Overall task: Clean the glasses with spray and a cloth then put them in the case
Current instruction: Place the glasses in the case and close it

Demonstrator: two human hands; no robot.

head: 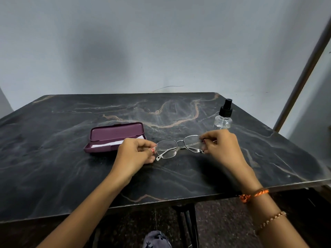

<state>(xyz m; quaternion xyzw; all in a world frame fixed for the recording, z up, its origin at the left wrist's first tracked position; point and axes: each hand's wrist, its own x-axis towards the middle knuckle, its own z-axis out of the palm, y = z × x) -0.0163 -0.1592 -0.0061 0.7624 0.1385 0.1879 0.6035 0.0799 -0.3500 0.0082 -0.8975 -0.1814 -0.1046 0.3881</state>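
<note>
A: Glasses position?
B: Glasses [180, 146] are held over the dark marble table [71, 176], temples folded, lenses facing up. The left end is pinched by the left hand [135, 154], the right end by the right hand [221, 146].

A: Fingers?
B: Both sets are closed on the frame ends; nothing else is gripped.

A: Case, spray?
B: A maroon case [114, 137] is seen open, left of the glasses, just behind the left hand, white cloth [116, 143] inside. A spray bottle [223, 115] stands upright behind the right hand, untouched.

head view, forward-down, close over table [71, 176]
</note>
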